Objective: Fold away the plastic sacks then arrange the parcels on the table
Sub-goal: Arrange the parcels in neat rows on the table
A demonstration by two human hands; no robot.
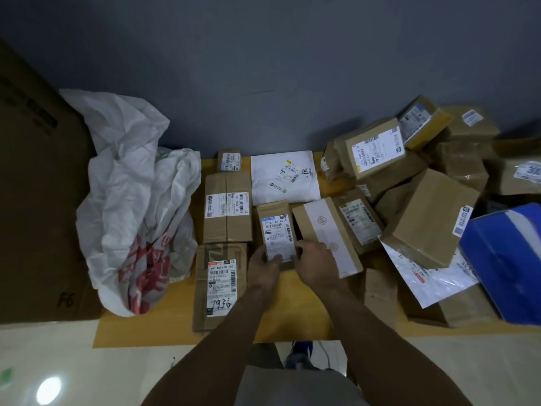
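While your left hand (263, 266) and right hand (314, 260) pinch the small parcel (276, 227) by its near end, mid-row on the table (292, 303), judge it light, stiff cardboard (label likely slick); grip the edges.

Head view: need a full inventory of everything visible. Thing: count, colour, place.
table: one, yellow top, centre
plastic sack: one, white with red print, crumpled on the table's left end
large carton: one, brown, far left beside the table
column boxes: three, brown with white labels, in a line right of the sack
white mailer: one, white, back centre
banded box: one, brown with a white band, right of the small parcel
parcel heap: count unclear, mostly brown, piled on the right
blue box: one, blue, right edge
small parcel: one, brown with a white label, centre
left hand: one, grips the small parcel's near end
right hand: one, grips the same end
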